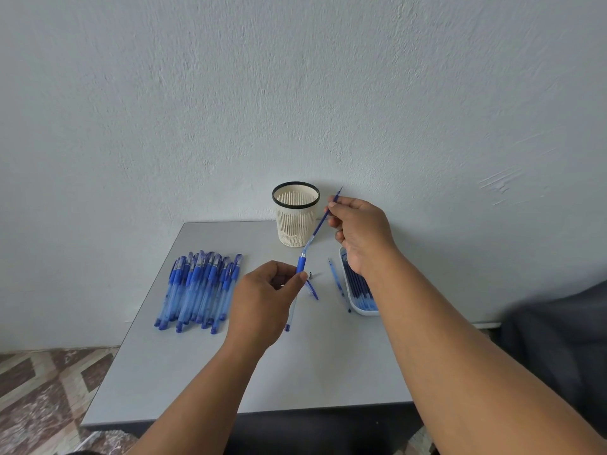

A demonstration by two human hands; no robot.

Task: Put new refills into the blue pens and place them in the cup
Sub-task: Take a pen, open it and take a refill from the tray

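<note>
My left hand (pixel 266 297) pinches a blue pen barrel (pixel 301 262) by its rubber grip and holds it above the grey table (pixel 203 372). My right hand (pixel 359 233) pinches a blue refill (pixel 323 221) whose lower end sits in the barrel's open top. The cream mesh cup (pixel 296 214) stands at the table's back edge, just left of my right hand, and looks empty. A pile of several blue pens (pixel 200 290) lies at the left. A white tray of refills (pixel 358 290) lies at the right, partly under my right forearm.
A pen cap (pixel 312 289) and a small metal tip (pixel 310 275) lie on the table under the held barrel. One loose refill (pixel 338 284) lies left of the tray. The wall stands right behind the table. Patterned floor shows at the lower left.
</note>
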